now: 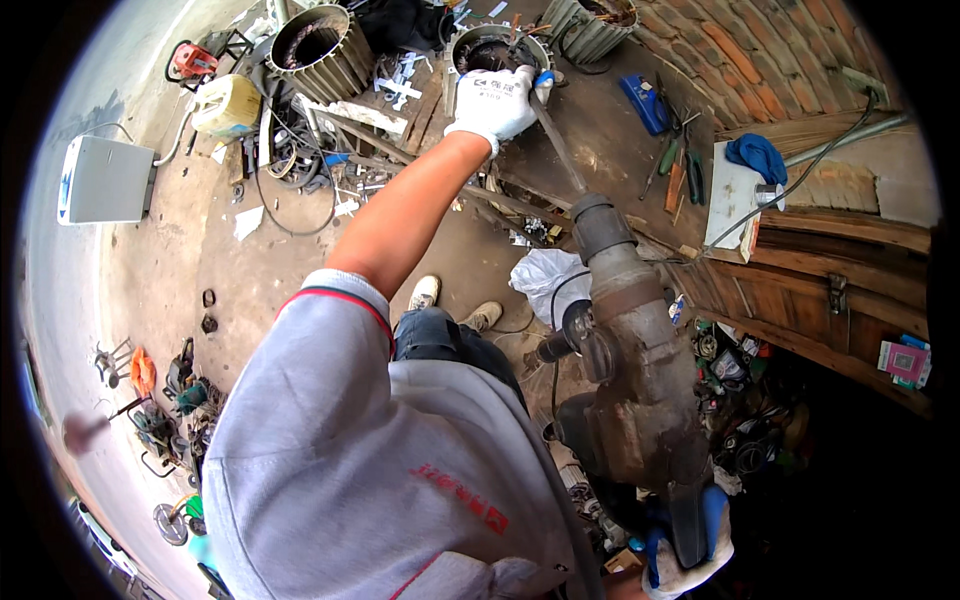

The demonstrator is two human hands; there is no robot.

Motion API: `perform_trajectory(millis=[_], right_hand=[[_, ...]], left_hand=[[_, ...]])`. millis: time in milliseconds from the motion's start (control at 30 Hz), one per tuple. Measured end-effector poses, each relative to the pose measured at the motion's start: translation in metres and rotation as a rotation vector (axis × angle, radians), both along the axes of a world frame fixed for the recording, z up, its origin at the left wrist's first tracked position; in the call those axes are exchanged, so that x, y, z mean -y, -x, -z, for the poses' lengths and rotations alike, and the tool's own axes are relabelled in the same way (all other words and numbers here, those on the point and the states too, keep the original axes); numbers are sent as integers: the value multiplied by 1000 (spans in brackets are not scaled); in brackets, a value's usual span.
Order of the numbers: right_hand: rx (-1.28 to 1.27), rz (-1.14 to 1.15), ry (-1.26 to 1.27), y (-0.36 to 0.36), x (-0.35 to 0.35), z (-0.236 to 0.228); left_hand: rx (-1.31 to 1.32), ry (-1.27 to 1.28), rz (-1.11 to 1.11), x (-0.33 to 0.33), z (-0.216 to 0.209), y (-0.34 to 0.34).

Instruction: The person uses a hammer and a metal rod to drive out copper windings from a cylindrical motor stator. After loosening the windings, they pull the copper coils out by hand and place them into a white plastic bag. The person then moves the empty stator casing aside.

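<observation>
My left hand (497,105), in a white work glove, is closed at the tip end of a steel chisel bit (561,148), over the rim of a finned round motor housing (462,48). Dark windings show inside the housing. The bit runs down into the nose of a large, worn demolition hammer (640,370), which lies slanted along my right side. At its rear handle, my right hand (690,560) is closed in a white glove with blue on the palm side. A side handle (556,347) sticks out to the left of the hammer body.
Two more finned housings (320,45) (590,28) stand left and right. On the wooden bench (560,165) lie a blue case (645,104), pliers (694,172) and screwdrivers. A yellowish jug (226,107), scrap and cables cover the floor. A plastic bag (545,280) hangs beside the hammer.
</observation>
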State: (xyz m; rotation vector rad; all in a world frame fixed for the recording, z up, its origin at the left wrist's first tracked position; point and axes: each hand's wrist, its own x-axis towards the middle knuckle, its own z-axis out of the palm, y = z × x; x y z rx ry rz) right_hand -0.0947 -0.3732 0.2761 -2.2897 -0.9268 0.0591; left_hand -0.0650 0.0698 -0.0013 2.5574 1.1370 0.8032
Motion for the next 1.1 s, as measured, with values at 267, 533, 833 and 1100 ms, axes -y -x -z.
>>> perform_trajectory(millis=[267, 533, 833, 1100], right_hand=[[60, 3, 76, 5, 1, -9], [77, -61, 145, 17, -2, -19], [-18, 59, 158, 29, 14, -22], [-112, 116, 72, 25, 4, -27]], left_hand=[[-131, 15, 253, -21, -15, 35], [-185, 9, 15, -8, -7, 18], [-54, -184, 151, -3, 7, 21], [-54, -128, 91, -3, 7, 18]])
